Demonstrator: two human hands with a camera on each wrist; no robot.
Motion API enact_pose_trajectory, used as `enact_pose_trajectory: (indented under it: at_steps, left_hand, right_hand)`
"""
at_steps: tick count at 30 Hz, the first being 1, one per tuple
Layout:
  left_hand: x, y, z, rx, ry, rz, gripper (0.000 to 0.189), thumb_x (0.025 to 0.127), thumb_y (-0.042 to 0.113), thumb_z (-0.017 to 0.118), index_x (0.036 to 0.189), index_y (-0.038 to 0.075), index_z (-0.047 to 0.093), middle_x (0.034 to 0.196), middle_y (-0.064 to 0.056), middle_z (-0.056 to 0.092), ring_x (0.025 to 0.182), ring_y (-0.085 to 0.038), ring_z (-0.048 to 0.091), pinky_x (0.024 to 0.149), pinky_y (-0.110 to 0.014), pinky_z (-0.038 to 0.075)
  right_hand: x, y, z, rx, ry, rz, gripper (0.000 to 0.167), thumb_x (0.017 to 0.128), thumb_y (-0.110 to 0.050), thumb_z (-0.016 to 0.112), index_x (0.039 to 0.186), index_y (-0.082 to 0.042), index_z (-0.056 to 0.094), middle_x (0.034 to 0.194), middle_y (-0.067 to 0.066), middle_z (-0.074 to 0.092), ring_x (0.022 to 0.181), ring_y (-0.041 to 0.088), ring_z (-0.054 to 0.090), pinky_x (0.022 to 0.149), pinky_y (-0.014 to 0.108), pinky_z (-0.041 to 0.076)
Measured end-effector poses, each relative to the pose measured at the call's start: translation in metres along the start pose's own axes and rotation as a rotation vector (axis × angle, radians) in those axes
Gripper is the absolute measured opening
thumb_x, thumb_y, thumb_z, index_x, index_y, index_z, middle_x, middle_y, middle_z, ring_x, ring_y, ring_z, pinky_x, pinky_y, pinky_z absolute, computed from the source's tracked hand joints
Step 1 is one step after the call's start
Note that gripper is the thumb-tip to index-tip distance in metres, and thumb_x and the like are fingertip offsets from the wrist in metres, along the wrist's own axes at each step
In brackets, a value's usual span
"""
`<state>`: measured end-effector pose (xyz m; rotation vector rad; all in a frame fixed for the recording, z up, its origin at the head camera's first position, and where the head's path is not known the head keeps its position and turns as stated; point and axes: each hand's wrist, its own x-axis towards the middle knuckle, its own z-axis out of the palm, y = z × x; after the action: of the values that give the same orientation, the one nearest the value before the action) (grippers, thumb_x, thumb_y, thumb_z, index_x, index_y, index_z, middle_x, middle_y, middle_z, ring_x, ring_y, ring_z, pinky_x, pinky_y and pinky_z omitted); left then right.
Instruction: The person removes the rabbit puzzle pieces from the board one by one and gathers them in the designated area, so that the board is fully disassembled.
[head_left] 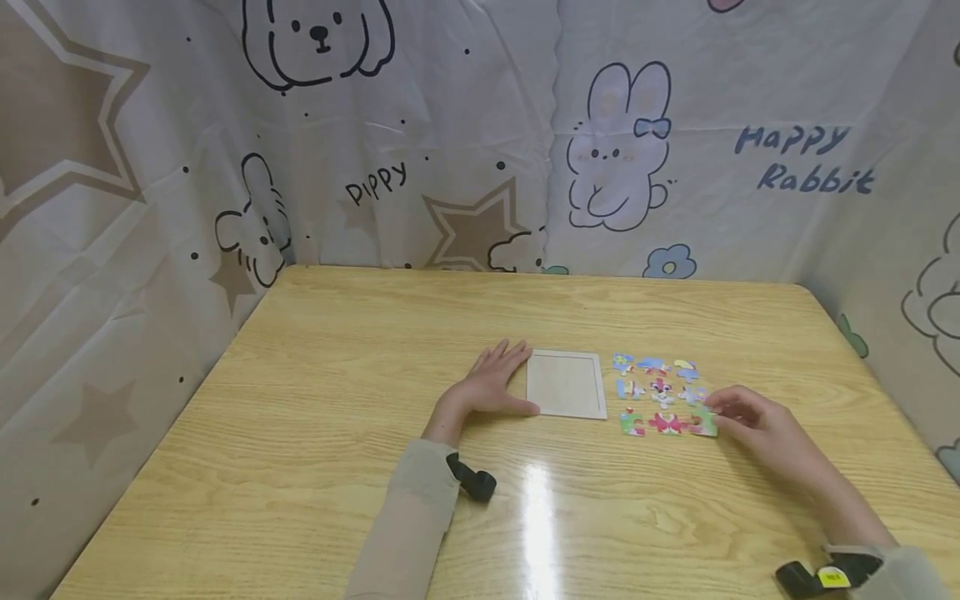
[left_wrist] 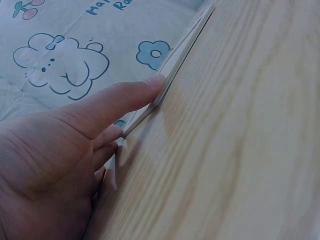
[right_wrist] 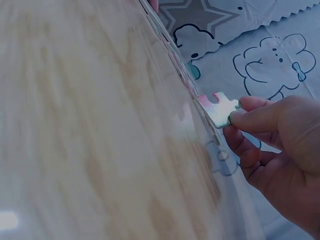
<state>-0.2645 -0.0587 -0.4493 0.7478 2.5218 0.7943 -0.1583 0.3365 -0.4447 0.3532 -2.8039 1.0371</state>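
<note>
A shallow pale wooden puzzle tray (head_left: pixel 564 383) with a raised border lies flat on the table. My left hand (head_left: pixel 487 387) spans its left side, fingers spread, the thumb (left_wrist: pixel 145 90) touching the near corner. To the tray's right, several colourful jigsaw pieces (head_left: pixel 662 389) lie in spaced rows, with a red-and-white figure in the middle. At the near right of these, my right hand (head_left: pixel 761 425) pinches a green corner puzzle piece (head_left: pixel 705 422) between thumb and fingers. In the right wrist view that puzzle piece (right_wrist: pixel 219 110) looks tilted up, its lower edge close to the table.
The light wood-grain table (head_left: pixel 315 400) extends around the tray and pieces. A printed cloth (head_left: pixel 450 125) hangs behind its far edge and along both sides. Black wrist cameras sit at both cuffs (head_left: pixel 431 475), and glare crosses the near table surface.
</note>
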Motion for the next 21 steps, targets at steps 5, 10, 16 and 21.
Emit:
enact_pose_trajectory:
  at_steps: [5, 10, 16, 21]
  left_hand:
    - [-0.0002, -0.0005, -0.0009, 0.007, 0.003, 0.0, 0.098, 0.084, 0.047, 0.072, 0.158, 0.016, 0.017, 0.167, -0.001, 0.005, 0.155, -0.022, -0.007, 0.128, -0.043, -0.007]
    - [-0.0002, -0.0004, -0.0006, -0.002, 0.002, -0.002, 0.098, 0.084, 0.047, 0.072, 0.158, 0.016, 0.017, 0.167, -0.001, 0.005, 0.155, -0.022, -0.008, 0.128, -0.043, -0.007]
    - [0.0006, -0.0005, 0.0003, 0.003, 0.001, -0.004, 0.098, 0.084, 0.047, 0.072, 0.158, 0.016, 0.016, 0.167, 0.0, 0.005, 0.155, -0.021, -0.008, 0.128, -0.042, -0.007]
    - [0.0011, -0.0009, 0.0011, 0.008, -0.003, -0.005, 0.099, 0.084, 0.048, 0.072, 0.158, 0.016, 0.015, 0.167, 0.001, 0.004, 0.155, -0.021, -0.008, 0.128, -0.042, -0.007]
  right_hand:
    - [0.002, 0.0027, -0.0021, -0.009, -0.02, 0.022, 0.02, 0.091, -0.002, 0.065, 0.111, -0.007, 0.064, 0.097, -0.013, 0.064, 0.084, -0.015, 0.052, 0.068, 0.009, 0.049]
    - [0.005, 0.0038, -0.0021, -0.029, -0.074, 0.067, 0.018, 0.093, -0.004, 0.063, 0.111, -0.005, 0.062, 0.091, -0.001, 0.063, 0.078, -0.008, 0.05, 0.064, 0.014, 0.047]
    - [0.0078, 0.0075, -0.001, -0.024, -0.136, 0.097, 0.017, 0.096, -0.008, 0.06, 0.112, -0.004, 0.063, 0.092, 0.003, 0.062, 0.075, -0.003, 0.047, 0.062, 0.017, 0.044]
    - [0.0091, 0.0094, -0.001, -0.01, -0.172, 0.099, 0.018, 0.096, -0.007, 0.059, 0.114, -0.002, 0.063, 0.095, 0.007, 0.063, 0.076, -0.003, 0.046, 0.062, 0.017, 0.043]
